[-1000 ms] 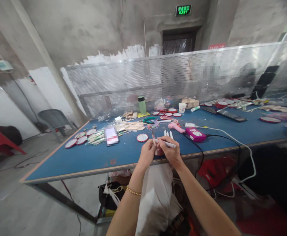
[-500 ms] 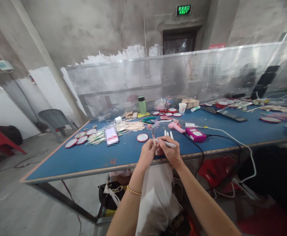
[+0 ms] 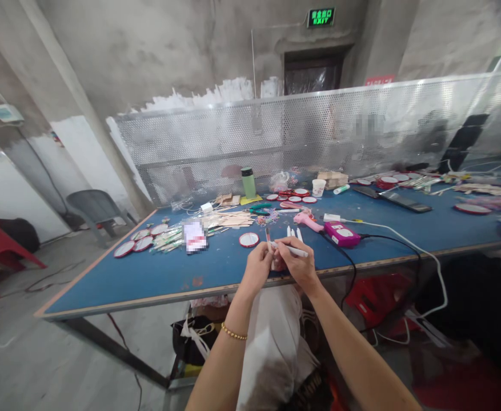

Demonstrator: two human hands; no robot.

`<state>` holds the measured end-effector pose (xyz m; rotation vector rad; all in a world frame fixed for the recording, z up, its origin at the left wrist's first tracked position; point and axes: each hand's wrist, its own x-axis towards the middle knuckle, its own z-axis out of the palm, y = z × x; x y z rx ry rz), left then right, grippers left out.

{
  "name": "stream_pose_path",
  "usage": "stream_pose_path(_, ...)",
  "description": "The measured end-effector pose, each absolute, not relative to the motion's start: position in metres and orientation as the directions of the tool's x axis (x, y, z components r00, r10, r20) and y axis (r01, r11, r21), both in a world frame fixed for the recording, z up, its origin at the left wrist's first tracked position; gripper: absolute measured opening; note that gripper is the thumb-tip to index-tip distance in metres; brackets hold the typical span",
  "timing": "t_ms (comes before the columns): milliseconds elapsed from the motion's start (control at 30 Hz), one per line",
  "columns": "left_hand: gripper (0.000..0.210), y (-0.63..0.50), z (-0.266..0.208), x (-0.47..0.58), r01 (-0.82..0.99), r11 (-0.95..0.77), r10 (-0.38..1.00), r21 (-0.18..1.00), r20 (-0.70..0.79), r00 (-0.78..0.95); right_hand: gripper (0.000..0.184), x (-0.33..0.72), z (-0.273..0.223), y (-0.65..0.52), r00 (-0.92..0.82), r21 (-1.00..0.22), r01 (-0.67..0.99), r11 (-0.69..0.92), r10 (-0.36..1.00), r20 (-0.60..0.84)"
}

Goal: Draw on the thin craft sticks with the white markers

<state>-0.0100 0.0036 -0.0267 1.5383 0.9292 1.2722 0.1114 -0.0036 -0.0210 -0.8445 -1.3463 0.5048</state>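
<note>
Close to the table's front edge, my left hand [image 3: 259,267] is closed on a thin flat wooden stick [image 3: 269,238] that stands nearly upright, its top reddish-brown. My right hand [image 3: 298,265] grips a white marker pen [image 3: 292,249] like a writing tool, the tip meeting the stick near the left fingers. Just beyond my hands lie several white pens [image 3: 293,232]. A round white disc with a red rim [image 3: 249,240] rests left of them. My fingers partly hide the lower end of the stick.
A pink glue gun [image 3: 308,221] and a purple box [image 3: 341,234] with cables lie to the right. Left are wooden sticks [image 3: 236,219], a phone [image 3: 195,236] and more red-rimmed discs [image 3: 143,244]. A green bottle [image 3: 248,183] and paper cup [image 3: 318,187] stand behind.
The pen in my right hand has tilted very slightly. Otherwise both hands and the things on the table stay where they were.
</note>
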Motion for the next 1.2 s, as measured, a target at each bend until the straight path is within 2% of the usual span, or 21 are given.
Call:
stream_pose_path(200,0.017,0.0027,-0.0248,-0.01,0.031,-0.306,0.939,0.951,0.297,0.171,0.016,0.1121,-0.0201,-0.0033,0.175,-0.748,0.208,0.631,0.728,0.663)
stream_pose_path(400,0.021,0.0031,-0.0262,-0.0094,-0.009,-0.304,0.935,0.953,0.3,0.19,0.016,0.111,-0.0205,-0.0049,0.211,-0.786,0.13,0.604,0.758,0.617)
stream_pose_path(733,0.019,0.0033,-0.025,-0.0113,0.084,-0.326,0.937,0.942,0.31,0.163,0.017,0.112,-0.0207,-0.004,0.195,-0.771,0.181,0.611,0.746,0.637)
stream_pose_path(933,0.022,0.0036,-0.0262,-0.0108,0.052,-0.327,0.933,0.943,0.314,0.174,0.016,0.1113,-0.0221,-0.0038,0.205,-0.785,0.121,0.608,0.758,0.619)
stream_pose_path(1200,0.019,0.0037,-0.026,-0.0111,0.077,-0.332,0.935,0.94,0.317,0.159,0.016,0.1118,-0.0209,-0.0038,0.188,-0.767,0.173,0.619,0.743,0.642)
